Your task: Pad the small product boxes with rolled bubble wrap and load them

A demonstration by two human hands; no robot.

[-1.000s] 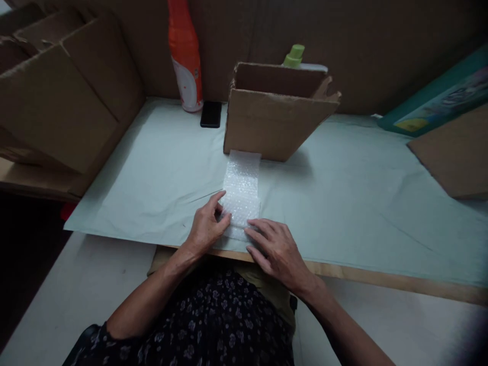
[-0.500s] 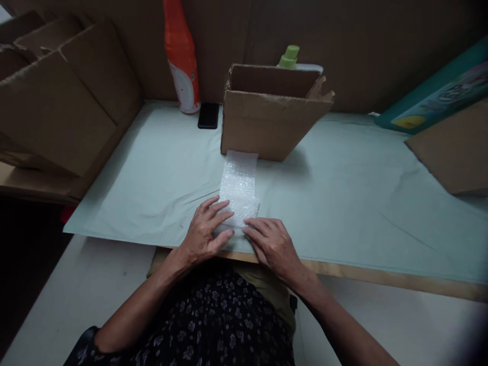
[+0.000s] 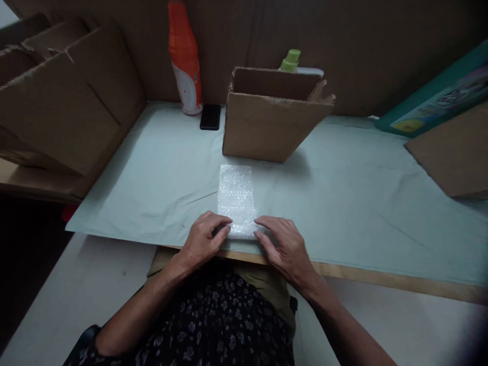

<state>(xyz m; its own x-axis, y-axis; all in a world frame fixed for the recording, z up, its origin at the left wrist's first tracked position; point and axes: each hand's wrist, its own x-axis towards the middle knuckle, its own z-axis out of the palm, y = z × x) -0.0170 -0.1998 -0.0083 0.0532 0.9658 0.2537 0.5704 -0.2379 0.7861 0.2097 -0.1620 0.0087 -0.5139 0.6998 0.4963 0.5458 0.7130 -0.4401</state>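
Observation:
A strip of clear bubble wrap (image 3: 235, 189) lies flat on the pale green cloth, its near end folded over into a thicker band close to the table's front edge. At the left end of that fold, my left hand (image 3: 204, 235) pinches it between thumb and fingertips. My right hand (image 3: 284, 246) holds the opposite end the same way, with thumb below and forefinger above. Whether something is wrapped inside the fold, I cannot tell.
Behind the wrap stands an open cardboard box (image 3: 267, 127), with a green-capped bottle (image 3: 291, 60) behind it. A black phone (image 3: 210, 117) and an orange bottle (image 3: 185, 61) are left of it. Larger cardboard boxes (image 3: 57, 112) fill the left; a teal container (image 3: 427, 107) leans at right.
The bubble wrap has been drawn toward me, and its far end is now apart from the box. Both hands have gone from pressing on the fold to pinching its two ends.

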